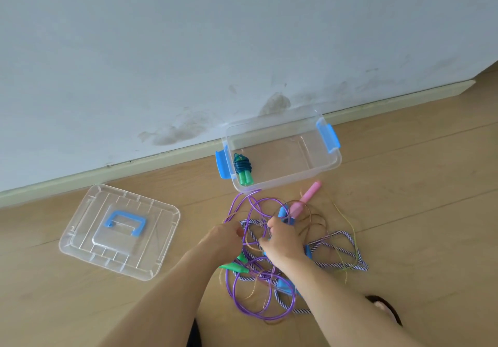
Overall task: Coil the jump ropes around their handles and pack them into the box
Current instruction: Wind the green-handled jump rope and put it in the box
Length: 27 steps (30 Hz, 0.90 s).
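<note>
My left hand point(225, 236): fingers curled, pinching purple rope point(244, 303). My right hand point(283, 241): clenched round blue handles point(284, 213) (grip partly hidden).

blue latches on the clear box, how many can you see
2. One blue latch hangs at the clear box's left end, beside the coiled rope; the other blue latch is at its right end. None seems hidden.

Both hands, left hand point(225, 236) and right hand point(284, 241), reach into tangled jump ropes point(258, 287) before the box point(283, 182).
</note>
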Tool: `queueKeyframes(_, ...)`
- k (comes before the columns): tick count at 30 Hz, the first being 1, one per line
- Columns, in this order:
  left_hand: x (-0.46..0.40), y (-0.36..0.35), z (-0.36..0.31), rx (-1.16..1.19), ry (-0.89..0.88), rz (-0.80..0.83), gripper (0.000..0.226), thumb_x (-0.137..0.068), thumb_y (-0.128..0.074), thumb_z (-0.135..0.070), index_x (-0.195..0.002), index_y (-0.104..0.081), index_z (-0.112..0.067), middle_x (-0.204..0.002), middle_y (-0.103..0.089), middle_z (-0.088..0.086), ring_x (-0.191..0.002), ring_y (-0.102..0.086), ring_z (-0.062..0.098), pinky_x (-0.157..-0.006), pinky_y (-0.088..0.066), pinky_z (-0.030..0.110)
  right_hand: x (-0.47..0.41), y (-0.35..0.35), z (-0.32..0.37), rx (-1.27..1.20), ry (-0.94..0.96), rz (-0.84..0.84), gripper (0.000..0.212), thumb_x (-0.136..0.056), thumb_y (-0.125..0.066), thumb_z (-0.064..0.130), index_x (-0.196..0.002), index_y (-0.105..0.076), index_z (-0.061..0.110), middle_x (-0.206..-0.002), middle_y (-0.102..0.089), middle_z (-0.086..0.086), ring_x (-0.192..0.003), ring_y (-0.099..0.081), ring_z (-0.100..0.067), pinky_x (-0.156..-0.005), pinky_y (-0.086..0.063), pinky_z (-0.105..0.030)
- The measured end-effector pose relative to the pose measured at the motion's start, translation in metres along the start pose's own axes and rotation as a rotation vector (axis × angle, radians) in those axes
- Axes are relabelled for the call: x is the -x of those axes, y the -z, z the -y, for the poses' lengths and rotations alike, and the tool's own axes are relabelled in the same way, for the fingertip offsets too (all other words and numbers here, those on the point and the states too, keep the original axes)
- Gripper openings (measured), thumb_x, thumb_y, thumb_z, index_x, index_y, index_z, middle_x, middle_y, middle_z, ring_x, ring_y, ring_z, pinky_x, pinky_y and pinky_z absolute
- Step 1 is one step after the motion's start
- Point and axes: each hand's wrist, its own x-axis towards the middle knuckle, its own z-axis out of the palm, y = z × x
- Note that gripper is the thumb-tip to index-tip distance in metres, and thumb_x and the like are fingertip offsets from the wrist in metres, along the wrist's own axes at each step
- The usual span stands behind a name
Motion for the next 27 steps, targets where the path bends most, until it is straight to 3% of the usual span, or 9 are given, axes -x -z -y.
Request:
queueKeyframes(6, -0.004, -0.007, -0.001, -0.011, 0.007, 0.002, 0.034, -0.090, -0.040, -0.014, -0.112, -0.061, -0.029, -0.114, -0.066, 0.005, -0.100, -0.063, 0.025, -0.081, -0.051, 0.032, -0.006, -0.017, 0.002, 0.079, -0.011, -0.089, 0.053, -0.090, -0.067, 0.026, -0.134, -0.040, 0.016, -0.128, -0.057, -0.006, -0.112, -0.063, -0.028, -0.078, -0.050, -0.035)
queueKeyframes(9, -0.005, -0.007, -0.001, 0.000, 0.008, -0.005, 0.033, -0.090, -0.039, -0.015, -0.111, -0.060, -0.030, -0.111, -0.066, 0.007, -0.098, -0.065, 0.025, -0.082, -0.055, 0.035, -0.011, -0.013, 0.001, 0.075, -0.009, -0.033, 0.045, -0.092, -0.064, 0.022, -0.131, -0.040, 0.018, -0.115, -0.067, -0.006, -0.104, -0.066, -0.029, -0.069, -0.046, -0.032)
queueKeyframes(13, 0.000, -0.007, 0.000, 0.007, -0.002, -0.016, 0.032, -0.091, -0.039, -0.017, -0.111, -0.060, -0.030, -0.111, -0.066, 0.007, -0.098, -0.065, 0.024, -0.082, -0.055, 0.036, -0.013, -0.010, -0.003, 0.076, -0.014, 0.011, 0.038, -0.093, -0.059, 0.017, -0.125, -0.041, 0.014, -0.107, -0.069, -0.007, -0.099, -0.068, -0.030, -0.072, -0.052, -0.035)
queueKeyframes(16, 0.009, -0.003, 0.003, 0.018, -0.006, -0.030, 0.027, -0.091, -0.045, -0.020, -0.114, -0.058, -0.027, -0.110, -0.068, 0.005, -0.098, -0.064, 0.024, -0.080, -0.053, 0.033, -0.005, 0.000, -0.002, 0.031, 0.035, -0.034, 0.018, -0.094, -0.053, 0.020, -0.109, -0.045, 0.016, -0.099, -0.069, -0.005, -0.095, -0.067, -0.030, -0.074, -0.052, -0.036)
queueKeyframes(18, 0.019, 0.004, 0.002, 0.035, -0.032, -0.049, 0.034, -0.091, -0.051, -0.022, -0.124, -0.052, -0.027, -0.110, -0.068, 0.005, -0.097, -0.063, 0.025, -0.078, -0.051, 0.032, 0.004, 0.017, 0.000, -0.015, 0.067, -0.099, 0.006, -0.095, -0.052, 0.022, -0.098, -0.047, 0.019, -0.088, -0.067, -0.001, -0.089, -0.065, -0.027, -0.075, -0.050, -0.035)
queueKeyframes(20, 0.033, 0.015, -0.006, 0.056, -0.102, -0.078, 0.051, -0.088, -0.058, -0.023, -0.136, -0.042, -0.031, -0.116, -0.064, 0.003, -0.097, -0.059, 0.022, -0.078, -0.048, 0.031, 0.014, 0.041, 0.005, -0.015, 0.139, -0.188, 0.007, -0.093, -0.052, 0.026, -0.088, -0.048, 0.025, -0.077, -0.066, 0.006, -0.081, -0.062, -0.024, -0.078, -0.050, -0.036)
queueKeyframes(24, 0.067, 0.040, -0.036, 0.071, -0.264, -0.143, 0.085, -0.080, -0.072, -0.030, -0.149, -0.024, -0.043, -0.132, -0.052, 0.003, -0.111, -0.057, 0.022, -0.092, -0.051, 0.039, 0.048, 0.102, 0.031, -0.095, 0.289, -0.228, 0.003, -0.091, -0.055, 0.025, -0.091, -0.055, 0.022, -0.076, -0.066, 0.005, -0.071, -0.058, -0.018, -0.066, -0.038, -0.029)
queueKeyframes(27, 0.102, 0.059, -0.063, 0.088, -0.357, -0.212, 0.089, -0.078, -0.076, -0.032, -0.148, -0.023, -0.047, -0.135, -0.045, 0.001, -0.116, -0.054, 0.024, -0.095, -0.048, 0.041, 0.088, 0.150, 0.061, -0.266, 0.376, -0.212, 0.006, -0.082, -0.063, 0.020, -0.083, -0.058, 0.023, -0.066, -0.065, 0.010, -0.060, -0.055, -0.007, -0.060, -0.038, -0.023)
